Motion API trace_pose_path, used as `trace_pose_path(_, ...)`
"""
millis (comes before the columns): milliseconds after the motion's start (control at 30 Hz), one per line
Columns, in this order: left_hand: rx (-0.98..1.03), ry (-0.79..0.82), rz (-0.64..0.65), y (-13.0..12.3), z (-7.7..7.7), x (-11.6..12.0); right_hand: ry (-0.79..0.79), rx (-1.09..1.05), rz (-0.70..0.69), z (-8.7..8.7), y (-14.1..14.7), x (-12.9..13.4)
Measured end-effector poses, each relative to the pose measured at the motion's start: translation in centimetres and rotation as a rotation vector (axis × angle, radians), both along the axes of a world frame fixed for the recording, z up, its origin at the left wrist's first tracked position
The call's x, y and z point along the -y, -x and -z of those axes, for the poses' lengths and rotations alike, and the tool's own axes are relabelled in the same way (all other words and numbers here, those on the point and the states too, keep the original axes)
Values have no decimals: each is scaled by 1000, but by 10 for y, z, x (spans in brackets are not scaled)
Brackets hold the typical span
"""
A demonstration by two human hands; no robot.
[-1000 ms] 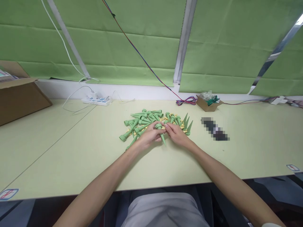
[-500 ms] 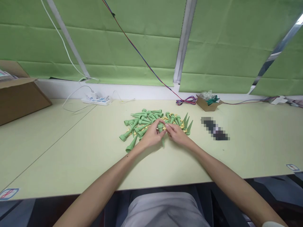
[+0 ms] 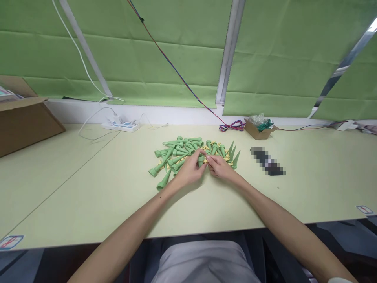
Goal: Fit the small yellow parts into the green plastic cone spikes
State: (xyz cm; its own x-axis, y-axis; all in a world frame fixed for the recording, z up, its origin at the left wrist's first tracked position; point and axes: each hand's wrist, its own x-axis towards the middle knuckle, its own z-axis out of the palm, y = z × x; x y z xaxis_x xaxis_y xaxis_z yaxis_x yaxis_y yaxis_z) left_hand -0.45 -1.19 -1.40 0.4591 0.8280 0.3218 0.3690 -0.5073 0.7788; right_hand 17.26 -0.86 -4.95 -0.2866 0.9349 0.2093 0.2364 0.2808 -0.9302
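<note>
My left hand (image 3: 191,169) is closed round a green plastic plant watering spike (image 3: 201,159), with thumb and forefinger about its wide end; the pointed end does not show. Right beside it, my right hand (image 3: 220,166) pinches what looks like a small yellow part (image 3: 205,160) against the side of the spike. The fingertips of both hands nearly meet there. Behind and left of my hands lies a heap of similar green spikes (image 3: 177,150). Small yellow pieces (image 3: 226,156) are scattered among them, and several spikes at the right stand with their points up (image 3: 236,158).
The pale table (image 3: 118,204) has a small cardboard box (image 3: 257,133) with plastic bags at the back. Near it are a coiled cable (image 3: 232,125) and a blurred dark object (image 3: 267,161). A power strip (image 3: 122,125) and a large carton (image 3: 28,125) are at the left.
The spike in my left hand has turned: its point hung below the fingers before and is now out of sight. Both hands stay almost in place, and the heap looks unchanged.
</note>
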Motion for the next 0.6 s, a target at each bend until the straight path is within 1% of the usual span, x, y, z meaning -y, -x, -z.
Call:
trace_pose_path(300,7,-9,7,1,2,-1,195,-151,-67,-8,3,3)
trace_pose_path(400,16,13,9,1,1,0,232,-175,-50,-10,4,3)
trace_pose_path(467,73,89,9,0,-1,0,214,-155,0,-9,4,2)
trace_pose_path(500,117,155,10,0,-2,1,181,-132,34,-9,4,2)
trace_pose_path(600,317,449,9,-1,-5,-1,19,-32,141,-8,4,1)
